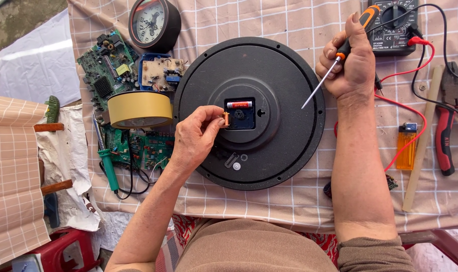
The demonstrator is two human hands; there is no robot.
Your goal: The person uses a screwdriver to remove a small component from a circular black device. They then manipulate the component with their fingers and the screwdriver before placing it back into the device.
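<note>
Clock back (284, 146), black, round and wide, is lying face down in the middle of the bench (299, 201), which is covered by a beige checked cloth. Your left hand (196, 136) is pinching a small orange battery (226, 119) between thumb and fingertips, holding it upright right at the left edge of the square movement (240, 114) in the clock's centre. Another battery with a red band (239, 105) is already sitting across the top of that movement. Your right hand (351, 63) is closing around a screwdriver (340, 55) with an orange and black handle, its thin shaft pointing down and left, with the tip hovering over the right part of the clock back; you cannot tell whether it is touching. Just left of the clock, a roll of yellowish tape (140, 109) is resting on green circuit boards (108, 70), and a green-handled soldering iron (107, 158) is lying beside them. A small round clock (153, 22) is sitting at the top edge. To your right, a black multimeter (395, 25) is trailing red and black leads, with an orange lighter (406, 146) and red-handled pliers (448, 121) lying nearby.
</note>
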